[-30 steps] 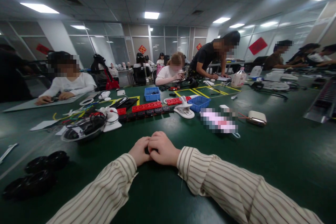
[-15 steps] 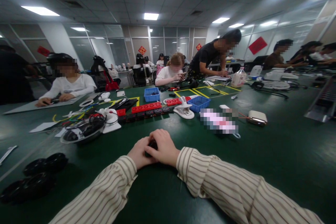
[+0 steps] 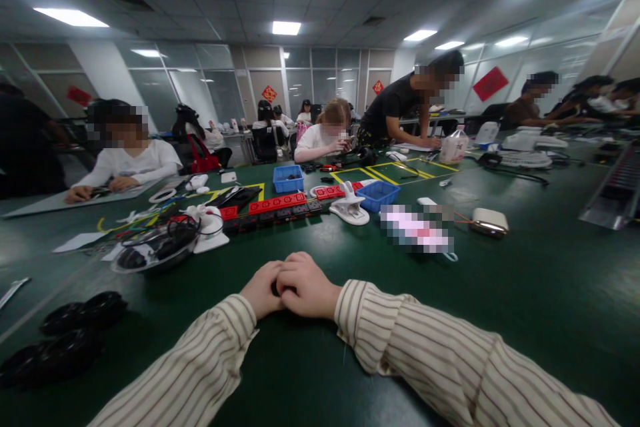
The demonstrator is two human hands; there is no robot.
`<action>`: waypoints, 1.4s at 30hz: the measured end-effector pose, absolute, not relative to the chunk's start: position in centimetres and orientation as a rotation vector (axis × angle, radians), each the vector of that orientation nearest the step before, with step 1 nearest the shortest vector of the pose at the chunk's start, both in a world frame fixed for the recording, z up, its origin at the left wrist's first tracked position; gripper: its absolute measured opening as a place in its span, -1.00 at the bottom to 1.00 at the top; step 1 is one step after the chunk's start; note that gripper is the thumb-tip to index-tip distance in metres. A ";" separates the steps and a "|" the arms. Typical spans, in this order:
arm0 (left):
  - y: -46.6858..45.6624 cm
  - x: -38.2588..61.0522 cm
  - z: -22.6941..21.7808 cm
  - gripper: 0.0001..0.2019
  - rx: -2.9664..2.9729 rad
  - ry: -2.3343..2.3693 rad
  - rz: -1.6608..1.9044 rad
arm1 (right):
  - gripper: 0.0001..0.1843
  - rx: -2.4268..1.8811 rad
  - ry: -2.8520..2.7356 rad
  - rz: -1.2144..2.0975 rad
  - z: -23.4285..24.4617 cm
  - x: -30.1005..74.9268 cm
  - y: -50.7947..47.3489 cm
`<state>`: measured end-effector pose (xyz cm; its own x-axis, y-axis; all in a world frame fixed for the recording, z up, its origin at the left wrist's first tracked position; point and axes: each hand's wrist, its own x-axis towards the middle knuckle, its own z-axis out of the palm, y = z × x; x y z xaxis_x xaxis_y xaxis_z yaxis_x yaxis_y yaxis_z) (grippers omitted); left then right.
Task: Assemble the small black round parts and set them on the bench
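Your left hand [image 3: 259,288] and your right hand [image 3: 309,285] are together, in the middle near part of the green table [image 3: 425,307]. The fingers of both are curled in. Your right hand laps over the fingers of your left hand, and they touch. A small dark spot [image 3: 275,288] shows between them. It could be a little black thing or just shade, so I cannot tell if you are gripping anything. If there is a thing, it is tucked there, hidden by your fingers.

To do this well, I think you should let your left hand be the steady one and use your right fingers gently. Hands this low look safe, as a small thing would not drop far. Tipping your right hand back a bit should help you see inside. Mind your striped sleeves [image 3: 385,327], as loose cuffs could catch.

The black coils [image 3: 63,350] lie near, on the left. The see-through bowl [image 3: 150,269] of black cords is farther, also left. The row of red sockets [image 3: 285,202] and the white clip [image 3: 350,212] are on the far side of your hands, well apart from them.
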<state>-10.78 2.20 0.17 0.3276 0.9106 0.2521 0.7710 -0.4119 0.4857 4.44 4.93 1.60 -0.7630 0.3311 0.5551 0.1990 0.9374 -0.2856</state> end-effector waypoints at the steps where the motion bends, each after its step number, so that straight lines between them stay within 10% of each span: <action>1: 2.2 -10.8 0.2 -0.77 2.322 1.498 0.703 | -0.94 -0.322 -2.477 0.282 1.6 4.5 4.9; 15: 1.8 -10.0 0.4 -0.56 2.333 1.624 0.667 | -0.63 -0.741 -2.319 0.227 1.7 4.6 4.7; 26: 2.4 -11.0 -0.3 -0.79 2.342 1.524 0.691 | -0.92 -0.538 -2.439 0.149 1.7 4.5 5.0; 42: 1.4 -9.7 0.7 -0.50 2.297 1.621 0.690 | -0.83 -0.648 -2.290 0.209 1.9 4.7 4.7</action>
<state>-9.72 1.42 0.75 0.2705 0.9334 0.2357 0.8173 -0.3521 0.4562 4.68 4.66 1.93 -0.6029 0.5091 0.6143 0.3898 0.8597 -0.3300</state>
